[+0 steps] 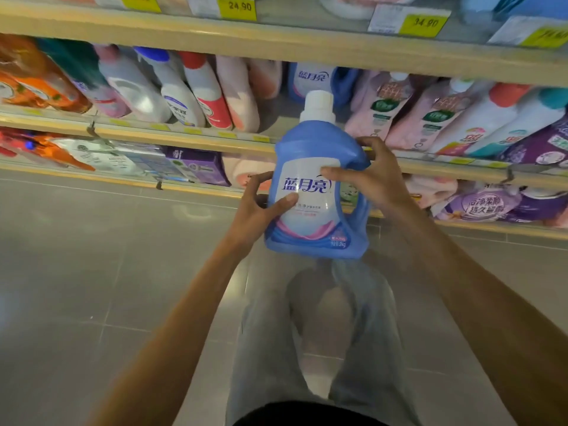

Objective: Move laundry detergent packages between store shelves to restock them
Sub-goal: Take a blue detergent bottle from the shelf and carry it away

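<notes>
A blue 2 kg detergent bottle (pixel 310 216) with a white cap and a white label is held upright in front of the shelves, above the floor. My left hand (pixel 261 207) grips its lower left side, thumb across the label. My right hand (pixel 368 173) grips its upper right side by the handle, thumb on the label's top. Behind it, the middle shelf (pixel 184 135) has a gap at the centre, with a matching blue bottle (pixel 310 78) standing further back.
The middle shelf holds white, pink and red-capped bottles (pixel 172 87) on the left and pink refill pouches (pixel 396 109) on the right. The bottom shelf holds purple boxes (pixel 199 167) and purple pouches (pixel 482 204). Yellow price tags (pixel 238 9) line the top shelf. Grey floor tiles (pixel 107 256) lie below.
</notes>
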